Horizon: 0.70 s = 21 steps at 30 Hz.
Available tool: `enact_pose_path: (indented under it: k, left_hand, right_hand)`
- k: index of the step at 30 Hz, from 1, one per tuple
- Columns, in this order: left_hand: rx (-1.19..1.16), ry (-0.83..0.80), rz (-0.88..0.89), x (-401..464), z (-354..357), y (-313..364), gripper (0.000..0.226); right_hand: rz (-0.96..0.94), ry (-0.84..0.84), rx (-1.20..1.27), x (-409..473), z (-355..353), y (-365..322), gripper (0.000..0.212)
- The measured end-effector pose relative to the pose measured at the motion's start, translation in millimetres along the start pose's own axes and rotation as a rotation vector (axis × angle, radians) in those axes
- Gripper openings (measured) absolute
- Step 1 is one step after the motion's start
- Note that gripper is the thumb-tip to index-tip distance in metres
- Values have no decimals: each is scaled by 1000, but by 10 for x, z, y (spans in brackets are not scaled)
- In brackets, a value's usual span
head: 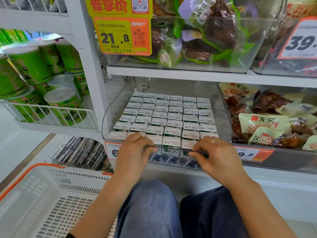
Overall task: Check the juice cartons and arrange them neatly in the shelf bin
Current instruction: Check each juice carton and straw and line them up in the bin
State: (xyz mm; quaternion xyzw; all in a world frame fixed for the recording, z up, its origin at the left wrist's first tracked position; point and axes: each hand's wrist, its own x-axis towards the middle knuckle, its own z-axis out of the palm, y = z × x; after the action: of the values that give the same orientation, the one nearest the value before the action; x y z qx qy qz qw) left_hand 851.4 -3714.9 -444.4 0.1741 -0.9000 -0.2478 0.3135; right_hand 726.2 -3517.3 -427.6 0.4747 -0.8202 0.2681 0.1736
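Gripping the clear bin's (pixel 223 115) front rim, both hands curl over it: left hand (pixel 133 152), right hand (pixel 217 153). Cartons (pixel 168 117) stand upright in tidy rows just beyond the fingertips.

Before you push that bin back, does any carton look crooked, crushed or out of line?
Nothing stands out. The juice cartons sit upright in even rows filling the clear bin, tops level, none visibly dented. Both hands, left hand and right hand, grip the bin's front edge, hiding parts of the front row.
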Motion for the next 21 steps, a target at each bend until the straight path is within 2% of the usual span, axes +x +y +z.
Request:
enact_pose_path:
  k: [4,8,10,12,15,17,19,21]
  left_hand:
    - [-26,-17,13,-19,26,43,9]
    - [-20,-95,45,14,-29,56,10]
    - [-4,-171,76,2,-107,49,20]
    - [-62,-136,74,-35,-265,4,32]
    - [-71,233,-55,-72,-589,-224,26]
    - [-28,381,-230,-48,-761,-404,24]
    - [6,328,-398,17,-785,-530,28]
    - [56,218,-486,64,-718,-588,24]
  right_hand:
    - [31,-3,-26,-13,-49,-1,15]
    - [27,79,13,171,-62,-241,19]
    - [-9,48,57,322,-6,-427,17]
    - [-18,-46,123,496,57,-570,12]
    - [-52,-160,195,804,166,-738,10]
    - [-105,-218,215,1028,299,-898,10]
    - [-173,-317,136,1242,488,-1056,11]
    - [-257,-442,22,1420,673,-1160,15]
